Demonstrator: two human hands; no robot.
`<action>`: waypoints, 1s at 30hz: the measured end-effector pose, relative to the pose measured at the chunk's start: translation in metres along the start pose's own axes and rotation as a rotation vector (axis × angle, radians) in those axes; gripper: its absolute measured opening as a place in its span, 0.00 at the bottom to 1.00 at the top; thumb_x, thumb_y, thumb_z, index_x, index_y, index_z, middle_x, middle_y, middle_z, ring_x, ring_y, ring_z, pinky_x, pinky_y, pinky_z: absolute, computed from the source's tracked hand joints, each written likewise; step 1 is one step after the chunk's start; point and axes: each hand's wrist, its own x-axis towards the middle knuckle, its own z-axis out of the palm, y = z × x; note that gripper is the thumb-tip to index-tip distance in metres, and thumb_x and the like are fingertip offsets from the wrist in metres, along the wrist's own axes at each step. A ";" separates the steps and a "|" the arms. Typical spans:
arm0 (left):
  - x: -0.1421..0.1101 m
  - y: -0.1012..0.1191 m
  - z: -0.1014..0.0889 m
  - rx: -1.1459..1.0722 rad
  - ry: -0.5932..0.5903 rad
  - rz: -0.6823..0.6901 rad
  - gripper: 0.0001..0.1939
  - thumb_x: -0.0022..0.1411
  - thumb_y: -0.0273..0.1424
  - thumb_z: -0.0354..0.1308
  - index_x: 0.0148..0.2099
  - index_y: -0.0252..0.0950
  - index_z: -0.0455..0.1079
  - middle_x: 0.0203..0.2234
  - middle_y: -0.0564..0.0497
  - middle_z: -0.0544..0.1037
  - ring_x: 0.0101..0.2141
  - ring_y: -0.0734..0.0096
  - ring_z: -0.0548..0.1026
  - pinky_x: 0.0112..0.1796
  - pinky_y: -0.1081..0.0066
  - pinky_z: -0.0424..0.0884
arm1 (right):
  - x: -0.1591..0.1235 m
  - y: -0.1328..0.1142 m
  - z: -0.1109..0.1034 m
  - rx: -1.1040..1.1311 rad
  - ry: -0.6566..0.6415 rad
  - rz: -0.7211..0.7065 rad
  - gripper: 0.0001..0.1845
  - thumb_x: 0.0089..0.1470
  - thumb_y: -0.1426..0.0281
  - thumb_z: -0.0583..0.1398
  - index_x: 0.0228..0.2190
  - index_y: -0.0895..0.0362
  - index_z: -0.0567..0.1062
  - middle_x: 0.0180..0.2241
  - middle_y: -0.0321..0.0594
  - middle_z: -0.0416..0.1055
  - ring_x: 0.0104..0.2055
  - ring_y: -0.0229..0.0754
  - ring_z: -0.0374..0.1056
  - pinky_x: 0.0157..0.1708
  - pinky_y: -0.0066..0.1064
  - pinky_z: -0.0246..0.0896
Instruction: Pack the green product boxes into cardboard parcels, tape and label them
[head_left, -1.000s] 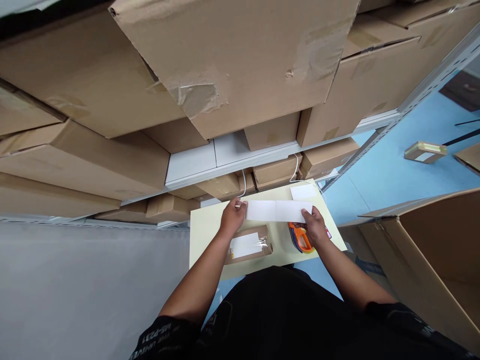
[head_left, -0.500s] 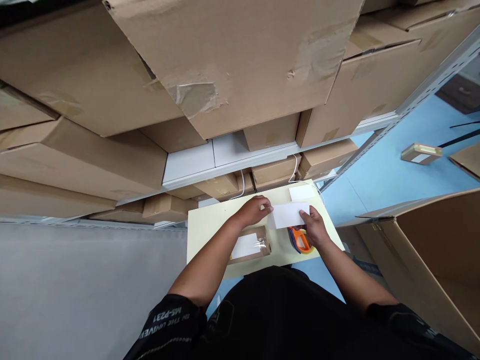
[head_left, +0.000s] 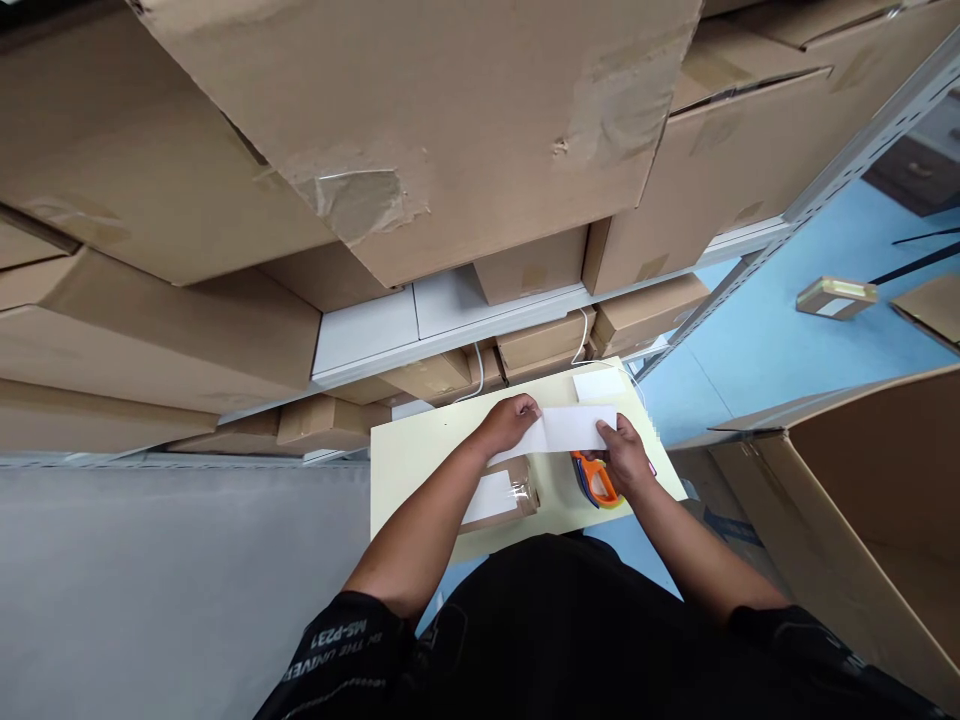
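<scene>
Both my hands hold a white paper strip (head_left: 571, 429) above a small pale yellow table (head_left: 420, 466). My left hand (head_left: 507, 424) pinches its left end, where the strip looks folded over. My right hand (head_left: 622, 452) grips the right end with closed fingers. Under my left forearm lies a small brown box (head_left: 504, 494) with a white label and clear tape on top. An orange tape dispenser (head_left: 595, 480) lies under my right hand. Another white slip (head_left: 598, 384) rests at the table's far right corner.
Large cardboard boxes (head_left: 420, 130) fill metal shelves right behind the table. A big open carton (head_left: 862, 500) stands at the right. A small taped parcel (head_left: 835, 297) lies on the blue floor. White cables (head_left: 477, 368) hang behind the table. A grey wall is at the left.
My left hand has carried the strip's left end rightward toward my right hand, so the long flat strip is now folded and shorter. My right hand has barely moved.
</scene>
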 end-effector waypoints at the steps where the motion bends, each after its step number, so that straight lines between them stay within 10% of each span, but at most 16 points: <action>1: 0.002 0.000 0.004 -0.013 0.024 -0.007 0.12 0.66 0.39 0.54 0.37 0.37 0.72 0.32 0.52 0.78 0.34 0.67 0.73 0.36 0.70 0.66 | 0.000 0.001 0.001 0.015 0.014 0.001 0.21 0.53 0.57 0.68 0.42 0.53 0.71 0.30 0.35 0.76 0.23 0.40 0.72 0.19 0.32 0.70; 17: 0.026 0.001 0.010 -0.052 0.215 -0.024 0.13 0.68 0.42 0.52 0.36 0.38 0.68 0.28 0.54 0.73 0.31 0.68 0.69 0.33 0.70 0.63 | 0.024 0.009 -0.059 0.085 0.240 -0.038 0.22 0.51 0.58 0.68 0.43 0.52 0.69 0.28 0.32 0.75 0.21 0.38 0.72 0.17 0.28 0.72; 30: -0.009 -0.016 -0.002 -0.212 0.321 -0.151 0.13 0.65 0.43 0.53 0.35 0.39 0.66 0.26 0.56 0.69 0.28 0.70 0.66 0.32 0.71 0.63 | 0.172 0.009 -0.074 -0.438 0.372 0.043 0.09 0.57 0.60 0.58 0.35 0.51 0.67 0.26 0.33 0.68 0.21 0.37 0.65 0.19 0.28 0.59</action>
